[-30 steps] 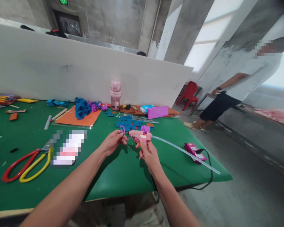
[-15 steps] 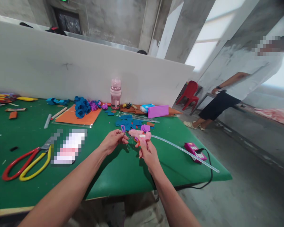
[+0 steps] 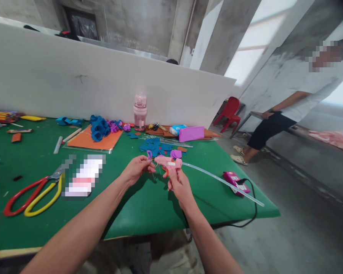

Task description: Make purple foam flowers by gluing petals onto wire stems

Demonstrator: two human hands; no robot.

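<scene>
My right hand is closed round the handle of a pink hot glue gun, whose nozzle points left. A long clear glue stick sticks out of its back end. Close to the nozzle, my left hand pinches a small purple looped strip; whether the nozzle touches it I cannot tell. Beyond the hands lie blue cut pieces and a purple piece on the green tabletop.
Large scissors with red and yellow handles lie left, beside a blurred-out flat object. Blue rolled shapes rest on orange sheets. A pink bottle stands at the white partition. A magenta box with a black cable sits right.
The glue gun's nozzle has shifted slightly left, nearer the purple strip. Both hands keep their grip. In the background, the person at the right has moved a little further right.
</scene>
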